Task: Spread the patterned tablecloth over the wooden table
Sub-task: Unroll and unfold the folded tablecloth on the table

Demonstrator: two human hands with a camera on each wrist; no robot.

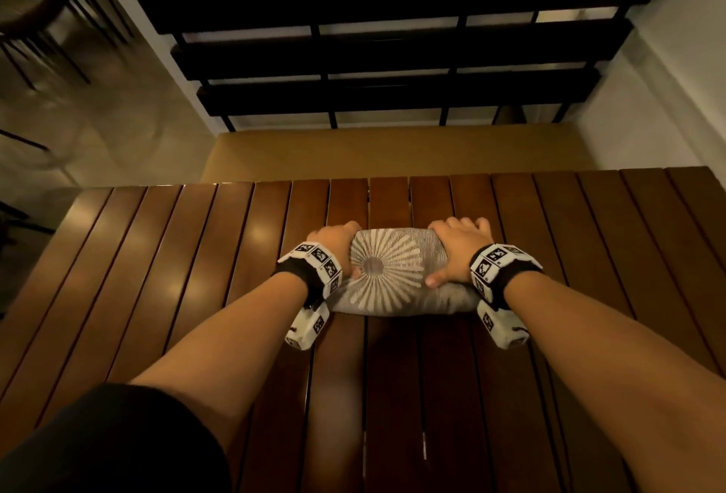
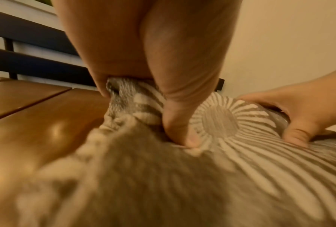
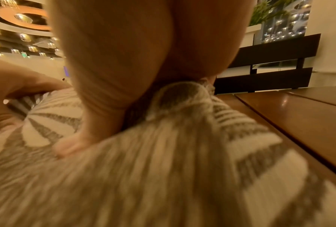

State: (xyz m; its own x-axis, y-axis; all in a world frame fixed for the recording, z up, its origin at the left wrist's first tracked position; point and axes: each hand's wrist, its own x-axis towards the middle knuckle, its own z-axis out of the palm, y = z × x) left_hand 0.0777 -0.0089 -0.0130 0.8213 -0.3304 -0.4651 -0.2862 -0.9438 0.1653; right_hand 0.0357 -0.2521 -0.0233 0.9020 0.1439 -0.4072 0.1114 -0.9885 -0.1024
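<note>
A folded grey tablecloth (image 1: 393,272) with a white sunburst pattern lies as a thick bundle on the slatted wooden table (image 1: 176,276), near its middle. My left hand (image 1: 334,243) grips the bundle's left end, thumb pressed into the top and fingers curled round the far side. My right hand (image 1: 457,253) grips the right end the same way. The left wrist view shows my thumb (image 2: 182,122) dug into the cloth (image 2: 231,138) and the right hand (image 2: 303,116) beyond. In the right wrist view the cloth (image 3: 163,169) fills the foreground under my right thumb (image 3: 81,138).
A tan cushioned bench (image 1: 393,150) with a dark slatted backrest (image 1: 393,48) stands just past the table's far edge. A white wall (image 1: 675,80) closes the right side. Dark chairs (image 1: 43,21) stand on the floor at far left.
</note>
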